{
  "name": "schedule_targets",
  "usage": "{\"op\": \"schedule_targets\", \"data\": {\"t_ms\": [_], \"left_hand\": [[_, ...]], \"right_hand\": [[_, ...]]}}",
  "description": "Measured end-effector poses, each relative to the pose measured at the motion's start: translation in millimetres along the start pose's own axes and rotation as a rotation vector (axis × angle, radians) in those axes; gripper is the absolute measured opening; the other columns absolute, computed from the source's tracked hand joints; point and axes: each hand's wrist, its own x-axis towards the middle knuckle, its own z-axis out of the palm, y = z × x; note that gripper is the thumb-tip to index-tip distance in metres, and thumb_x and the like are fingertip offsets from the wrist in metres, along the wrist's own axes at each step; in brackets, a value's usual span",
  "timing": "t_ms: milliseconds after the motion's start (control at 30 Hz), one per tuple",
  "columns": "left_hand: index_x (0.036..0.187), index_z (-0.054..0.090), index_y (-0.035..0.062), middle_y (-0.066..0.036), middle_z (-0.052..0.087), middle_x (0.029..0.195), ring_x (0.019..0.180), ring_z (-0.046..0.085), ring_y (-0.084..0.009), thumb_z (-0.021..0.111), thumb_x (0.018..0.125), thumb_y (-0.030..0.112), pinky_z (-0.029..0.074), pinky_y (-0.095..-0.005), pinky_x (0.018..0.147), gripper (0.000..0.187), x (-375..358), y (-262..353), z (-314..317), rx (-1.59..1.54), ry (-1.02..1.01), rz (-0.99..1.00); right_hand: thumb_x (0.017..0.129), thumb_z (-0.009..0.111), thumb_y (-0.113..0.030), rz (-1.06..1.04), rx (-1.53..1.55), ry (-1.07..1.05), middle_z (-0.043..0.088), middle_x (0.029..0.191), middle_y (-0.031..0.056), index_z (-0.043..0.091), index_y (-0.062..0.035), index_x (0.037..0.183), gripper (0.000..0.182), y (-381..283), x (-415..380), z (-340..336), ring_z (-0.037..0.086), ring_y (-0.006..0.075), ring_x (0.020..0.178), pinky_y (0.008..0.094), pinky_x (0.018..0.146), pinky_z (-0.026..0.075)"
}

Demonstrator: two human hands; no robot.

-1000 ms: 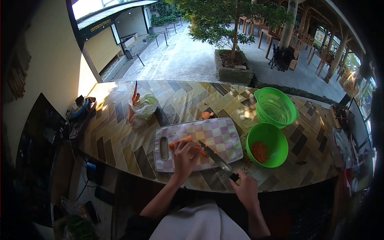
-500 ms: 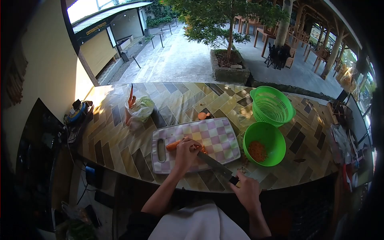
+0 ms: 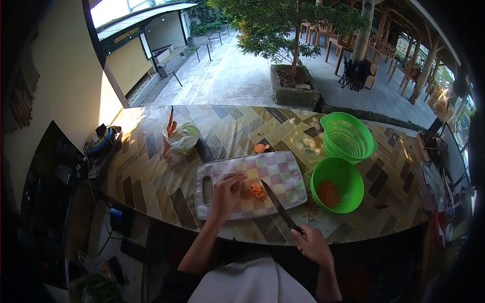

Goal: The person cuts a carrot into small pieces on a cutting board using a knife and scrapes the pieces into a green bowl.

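Observation:
My left hand is over the left part of the checked cutting board, its fingers bent together. What they hold is hidden; no whole carrot shows on the board. Just right of these fingers lies a small pile of chopped carrot. My right hand grips the dark handle of a knife. The blade slants up and left across the board, its tip right of the pile and apart from my left hand.
A green bowl with orange bits inside stands right of the board, a green colander behind it. Carrot pieces lie beyond the board. At the back left is a plastic bag with vegetables. Cables and a device sit at the left edge.
The knife has swung more upright and moved right, away from my left hand, uncovering the chopped pile. The carrot seen left of my left hand is out of sight. The view has shifted slightly.

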Motion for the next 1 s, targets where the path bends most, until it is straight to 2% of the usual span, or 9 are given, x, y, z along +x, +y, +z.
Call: {"op": "schedule_targets", "data": {"t_ms": [133, 167, 267, 333, 567, 767, 833, 933, 1000], "left_hand": [[0.097, 0.074, -0.0001, -0.012, 0.073, 0.082, 0.068, 0.069, -0.0195, 0.073, 0.083, 0.007, 0.052, -0.031, 0.066, 0.015, -6, 10, -43, 0.081, -0.207, -0.262], [0.096, 0.074, 0.0, -0.012, 0.073, 0.08, 0.067, 0.068, -0.0189, 0.075, 0.083, 0.008, 0.052, -0.0311, 0.065, 0.016, -11, 9, -49, 0.111, -0.275, -0.334], [0.093, 0.075, 0.0006, -0.013, 0.072, 0.078, 0.066, 0.068, -0.0204, 0.077, 0.081, 0.013, 0.052, -0.0319, 0.064, 0.018, -24, -7, -51, 0.129, -0.068, -0.414], [0.093, 0.075, 0.0011, -0.013, 0.071, 0.077, 0.066, 0.066, -0.0217, 0.077, 0.082, 0.015, 0.051, -0.0329, 0.065, 0.018, -28, -19, -49, 0.151, -0.011, -0.404], [0.092, 0.075, 0.0037, -0.011, 0.069, 0.078, 0.08, 0.064, -0.0263, 0.077, 0.081, 0.016, 0.049, -0.0375, 0.074, 0.016, -20, -17, -42, 0.16, 0.003, -0.296], [0.102, 0.073, 0.0036, -0.015, 0.07, 0.103, 0.099, 0.063, -0.0333, 0.078, 0.077, 0.011, 0.05, -0.0399, 0.088, 0.027, -4, -18, -36, 0.202, -0.058, -0.044], [0.105, 0.072, 0.0027, -0.016, 0.069, 0.108, 0.102, 0.063, -0.0349, 0.078, 0.076, 0.01, 0.049, -0.041, 0.093, 0.031, -2, -16, -33, 0.179, -0.096, -0.083], [0.108, 0.071, 0.0016, -0.017, 0.069, 0.109, 0.105, 0.062, -0.0358, 0.077, 0.075, 0.008, 0.048, -0.0418, 0.095, 0.034, 0, -18, -29, 0.17, -0.147, -0.173], [0.109, 0.07, 0.001, -0.017, 0.069, 0.108, 0.105, 0.062, -0.0356, 0.077, 0.075, 0.007, 0.048, -0.0418, 0.094, 0.035, -1, -24, -27, 0.175, -0.156, -0.199]], "right_hand": [[0.098, 0.061, -0.032, -0.128, -0.033, -0.111, 0.056, 0.055, 0.0038, 0.06, 0.0001, 0.086, 0.034, 0, 5, 9, 0.055, 0.0097, 0.048, 0.0292, 0.048, 0.042], [0.098, 0.061, -0.033, -0.177, -0.09, -0.129, 0.057, 0.056, 0.0056, 0.061, 0.0003, 0.086, 0.035, 1, 7, 10, 0.057, 0.0126, 0.05, 0.0311, 0.05, 0.044], [0.096, 0.061, -0.035, -0.279, -0.208, -0.176, 0.06, 0.062, 0.0136, 0.064, 0.0013, 0.089, 0.037, -1, 12, 13, 0.061, 0.0265, 0.06, 0.0388, 0.06, 0.047], [0.094, 0.06, -0.035, -0.289, -0.223, -0.204, 0.064, 0.071, 0.0227, 0.066, 0.0024, 0.094, 0.038, -12, 14, 17, 0.064, 0.0421, 0.075, 0.0467, 0.069, 0.049], [0.095, 0.059, -0.035, -0.235, -0.308, -0.072, 0.063, 0.073, 0.0248, 0.066, 0.0026, 0.094, 0.038, -9, 26, 14, 0.063, 0.0437, 0.076, 0.0484, 0.068, 0.048], [0.096, 0.06, -0.034, -0.15, -0.179, 0.001, 0.062, 0.072, 0.0258, 0.064, 0.004, 0.093, 0.038, -5, 24, 4, 0.063, 0.0446, 0.075, 0.0489, 0.066, 0.046], [0.096, 0.059, -0.033, -0.096, -0.147, -0.049, 0.062, 0.071, 0.0262, 0.064, 0.0043, 0.093, 0.038, -14, 20, 8, 0.063, 0.0447, 0.075, 0.0488, 0.066, 0.046], [0.098, 0.059, -0.031, -0.205, -0.169, -0.004, 0.059, 0.058, 0.0124, 0.062, 0.0035, 0.088, 0.037, 7, 34, 29, 0.062, 0.0203, 0.052, 0.0352, 0.054, 0.046], [0.099, 0.059, -0.031, -0.199, -0.174, 0.06, 0.059, 0.058, 0.0122, 0.062, 0.0034, 0.088, 0.036, 9, 37, 34, 0.062, 0.0201, 0.053, 0.0353, 0.054, 0.046]]}}
